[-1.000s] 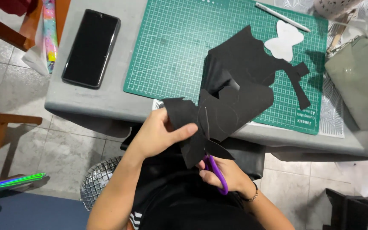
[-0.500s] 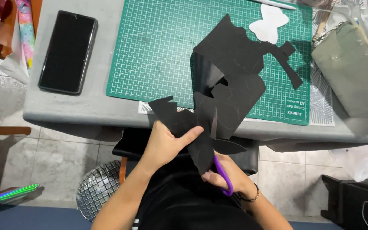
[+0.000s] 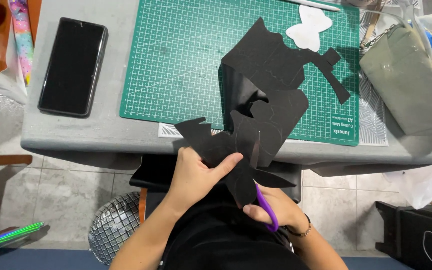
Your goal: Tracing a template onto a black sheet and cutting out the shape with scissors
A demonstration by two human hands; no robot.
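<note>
A grey table stands on pale floor tiles and carries a green gridded cutting mat, a black smartphone and a white paper cutout. A large jagged sheet of black paper hangs over the table's near edge. The left hand pinches its lower part, thumb on top. The right hand grips purple-handled scissors, blades in the paper.
</note>
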